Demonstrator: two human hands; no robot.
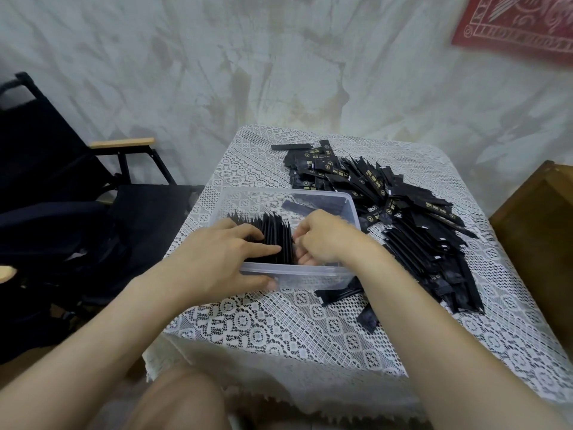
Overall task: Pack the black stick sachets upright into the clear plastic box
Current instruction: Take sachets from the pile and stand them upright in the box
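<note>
1. The upright row of black stick sachets stands in the near-left part of the clear plastic box. Their long axes are vertical and their faces are stacked left to right. The row sits directly between the two hands.
2. The left hand reaches in from 8 o'clock, its fingers laid fairly straight against the row's left side and its thumb outside the near wall.
3. The right hand reaches in from 4 o'clock with its fingers curled at the row's right face. I cannot tell whether they pinch a sachet.
4. The loose pile of sachets lies flat at 3 o'clock of the box, spreading from 1 to 5 o'clock. It is nearer the right hand, so that hand probably suits the next pick-up.
5. One flat sachet lies inside the box at 1 o'clock of the row.
6. Underneath is a white lace tablecloth. A dark folding chair stands at 9 o'clock, brown wooden furniture at 3 o'clock, and a mottled pale wall behind.
</note>
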